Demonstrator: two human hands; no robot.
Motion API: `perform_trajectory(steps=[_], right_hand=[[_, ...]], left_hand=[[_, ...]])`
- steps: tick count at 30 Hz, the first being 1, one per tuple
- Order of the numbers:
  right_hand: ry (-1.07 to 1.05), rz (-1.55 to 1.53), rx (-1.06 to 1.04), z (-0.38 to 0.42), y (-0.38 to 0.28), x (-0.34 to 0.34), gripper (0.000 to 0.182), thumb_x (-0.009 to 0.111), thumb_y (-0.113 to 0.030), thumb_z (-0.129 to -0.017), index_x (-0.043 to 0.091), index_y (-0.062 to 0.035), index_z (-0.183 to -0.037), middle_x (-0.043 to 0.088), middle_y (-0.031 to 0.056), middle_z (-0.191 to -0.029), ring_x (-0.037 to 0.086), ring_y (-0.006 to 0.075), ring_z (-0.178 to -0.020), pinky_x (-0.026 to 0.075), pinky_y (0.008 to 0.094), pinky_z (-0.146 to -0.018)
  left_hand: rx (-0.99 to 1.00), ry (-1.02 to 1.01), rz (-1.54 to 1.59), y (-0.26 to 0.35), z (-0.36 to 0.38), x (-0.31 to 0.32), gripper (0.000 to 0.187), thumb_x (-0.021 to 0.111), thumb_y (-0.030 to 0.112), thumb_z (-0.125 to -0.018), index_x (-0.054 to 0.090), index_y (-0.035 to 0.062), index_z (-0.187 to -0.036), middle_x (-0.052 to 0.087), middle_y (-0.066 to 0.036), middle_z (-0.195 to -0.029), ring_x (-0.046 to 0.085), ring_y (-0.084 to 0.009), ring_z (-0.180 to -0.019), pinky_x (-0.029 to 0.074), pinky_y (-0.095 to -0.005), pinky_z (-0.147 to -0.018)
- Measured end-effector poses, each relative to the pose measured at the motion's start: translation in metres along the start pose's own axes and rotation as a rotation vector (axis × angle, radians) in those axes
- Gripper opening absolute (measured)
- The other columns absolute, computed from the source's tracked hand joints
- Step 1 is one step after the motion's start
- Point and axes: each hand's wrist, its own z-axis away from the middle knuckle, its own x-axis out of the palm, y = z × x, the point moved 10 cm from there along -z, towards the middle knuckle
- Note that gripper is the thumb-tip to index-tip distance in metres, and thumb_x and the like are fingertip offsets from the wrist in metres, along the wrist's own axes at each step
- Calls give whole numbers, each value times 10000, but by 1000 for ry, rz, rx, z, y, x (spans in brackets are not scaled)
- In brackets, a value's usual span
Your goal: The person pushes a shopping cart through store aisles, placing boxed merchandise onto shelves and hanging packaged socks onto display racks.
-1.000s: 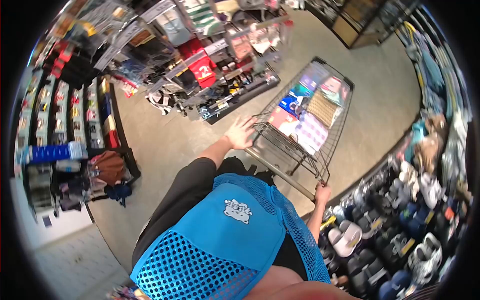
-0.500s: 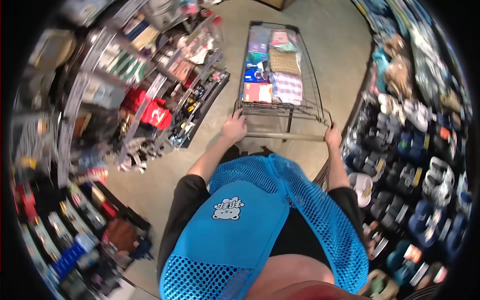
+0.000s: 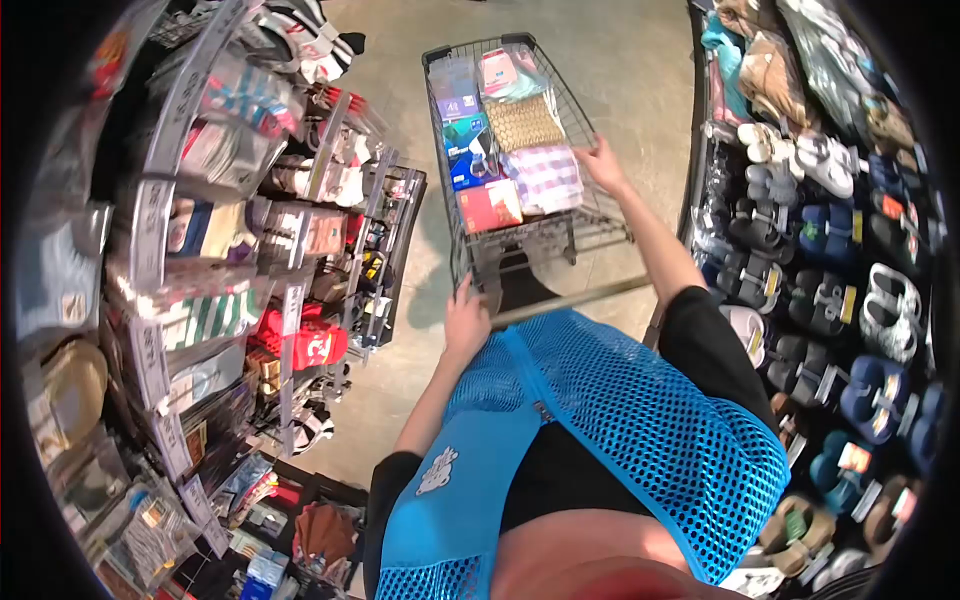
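Store aisle, concrete floor, packaged goods hanging on racks (image 3: 200,240) at left, slippers lining shelves (image 3: 840,280) at right. Head view: left hand (image 3: 466,322) is closing around the push bar (image 3: 570,298) of the wire cart (image 3: 500,160), right hand (image 3: 602,160) is lying open-fingered on the cart's right rim, clasping nothing. Cart is sitting straight ahead mid-aisle, already loaded with folded textiles and packets (image 3: 505,150); judging by that, picking looks well underway, remaining amount unclear.

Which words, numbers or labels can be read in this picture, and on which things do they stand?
No text is readable.
White logo on the blue mesh vest: too blurred.
Shelf-edge price strips on the left rack: too small.
Packets in the metal wire shopping cart: print blurred.
Tags on the sandals: unreadable.
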Motion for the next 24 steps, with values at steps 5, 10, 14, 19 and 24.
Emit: perform_trajectory(steps=[5, 10, 14, 19, 24], right_hand=[[-207, -389, 485, -121, 18, 102, 902, 719, -404, -748, 253, 33, -1384, 461, 202, -1298, 515, 290, -1121, 427, 384, -920], [76, -669, 272, -211, 19, 133, 861, 785, -359, -686, 353, 56, -1304, 457, 192, -1267, 454, 317, -1166, 387, 394, -959], [440, -377, 688, -211, 25, 135, 1167, 843, -342, -593, 90, 39, -1399, 358, 261, -1362, 379, 377, -1253, 341, 413, -1026], [574, -465, 745, -202, 37, 152, 983, 858, -208, -568, 263, 42, -1309, 480, 224, -1248, 520, 330, -1111, 464, 421, -896], [306, -905, 574, -210, 21, 145, 584, 802, -116, -649, 493, 7, -1129, 593, 137, -1060, 605, 248, -919, 527, 320, -700]], left_hand=[[-168, -70, -74, 5, 2, -3, 191, 553, 49, -702, 631, 61, -876, 367, -78, -1402, 359, -364, -1240, 352, -430, -1011], [-344, -121, -159, 8, -3, -6, 128, 559, 40, -699, 636, 62, -799, 353, -33, -1424, 380, -359, -1235, 376, -448, -990], [-398, -118, -151, 10, -6, -8, 79, 567, 43, -704, 627, 62, -751, 384, -41, -1406, 414, -380, -1209, 404, -460, -969], [-418, -112, -160, 8, -6, -12, 74, 562, 55, -728, 627, 77, -756, 381, -26, -1410, 414, -378, -1209, 403, -461, -971], [-364, -81, -150, 5, -2, -13, 75, 564, 55, -730, 627, 77, -763, 371, -20, -1414, 405, -344, -1219, 419, -448, -956]])
